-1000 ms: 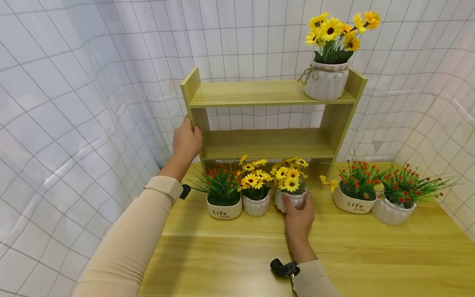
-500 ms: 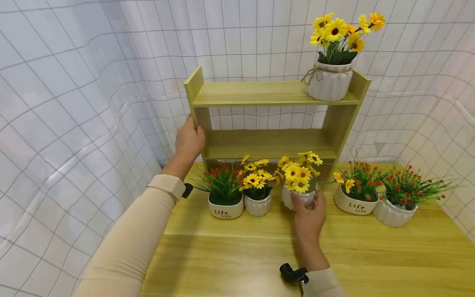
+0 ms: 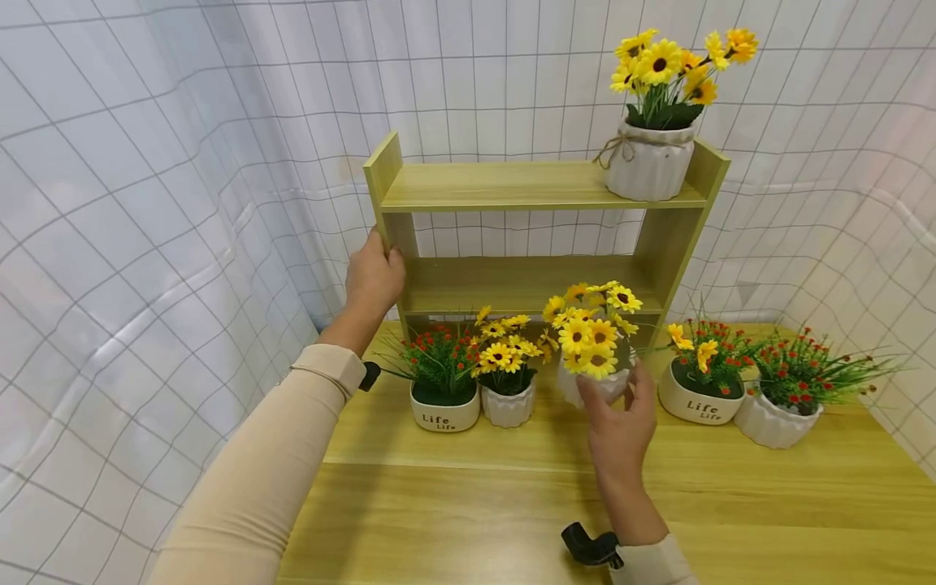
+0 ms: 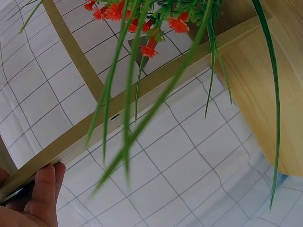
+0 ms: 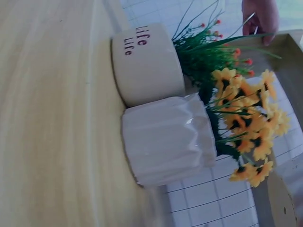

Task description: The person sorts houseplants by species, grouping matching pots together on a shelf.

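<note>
Right hand (image 3: 621,431), angled in from 5 o'clock, grasps 1 yellow-flowered pot (image 3: 608,387) at 4 o'clock, between thumb and fingers, in front of the shelf (image 3: 512,284). Pot appears rigid, light, possibly slippery and breakable; hold advised round its sides. Left hand (image 3: 374,278), at 9 o'clock, arm extended, grips the shelf's side.
</note>
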`<state>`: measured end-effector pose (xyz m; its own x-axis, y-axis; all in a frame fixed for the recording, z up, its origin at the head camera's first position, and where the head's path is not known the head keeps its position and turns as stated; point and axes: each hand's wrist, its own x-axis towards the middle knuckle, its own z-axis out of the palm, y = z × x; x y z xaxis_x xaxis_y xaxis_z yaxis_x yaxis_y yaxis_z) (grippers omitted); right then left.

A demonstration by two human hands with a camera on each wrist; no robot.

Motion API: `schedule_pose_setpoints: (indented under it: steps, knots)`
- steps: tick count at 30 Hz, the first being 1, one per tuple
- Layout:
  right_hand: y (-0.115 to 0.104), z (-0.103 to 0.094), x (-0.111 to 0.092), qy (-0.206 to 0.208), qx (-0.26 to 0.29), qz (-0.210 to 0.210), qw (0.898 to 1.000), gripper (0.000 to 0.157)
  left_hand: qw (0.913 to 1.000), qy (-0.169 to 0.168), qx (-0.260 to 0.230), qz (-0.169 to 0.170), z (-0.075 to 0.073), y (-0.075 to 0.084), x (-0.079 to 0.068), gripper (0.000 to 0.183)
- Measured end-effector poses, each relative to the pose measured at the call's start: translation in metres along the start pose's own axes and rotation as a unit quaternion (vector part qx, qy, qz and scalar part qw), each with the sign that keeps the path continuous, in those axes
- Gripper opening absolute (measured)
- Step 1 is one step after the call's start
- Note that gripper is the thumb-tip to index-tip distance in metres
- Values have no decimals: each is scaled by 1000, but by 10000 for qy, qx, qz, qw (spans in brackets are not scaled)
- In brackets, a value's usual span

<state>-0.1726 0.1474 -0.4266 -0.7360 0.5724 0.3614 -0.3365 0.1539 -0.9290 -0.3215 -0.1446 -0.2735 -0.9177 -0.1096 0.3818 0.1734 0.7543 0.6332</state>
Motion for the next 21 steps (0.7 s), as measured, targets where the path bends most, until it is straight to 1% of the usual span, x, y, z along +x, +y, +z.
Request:
schedule_pose_setpoints:
  steps: [3,5,7,10,13,16,18,21]
  knots:
    - [-11,0,2,-41,-70,38,10000,77,10000,11,-14,9,-1,0,0,48]
    - [-19,0,5,-57,-31,-53,10000,79,10000,10,-33,7,-1,0,1,48]
    - [-26,1,7,-28,64,-191,9998,76,10000,3,-48,1,-1,0,0,47]
    - [-36,1,11,-18,311,-290,9991,72,10000,-14,-77,-11,-1,-1,0,46]
    - [-45,2,17,5,529,-294,9982,70,10000,-5,-60,-25,0,-1,0,45]
    - [-53,4,24,30,850,-431,9954,66,10000,1,-63,-34,0,-2,-1,44]
    - [-59,5,30,69,1020,-600,9930,63,10000,-1,-68,-36,0,-1,0,44]
    - [-69,6,41,132,1210,-766,9896,64,10000,22,-80,-16,0,0,0,43]
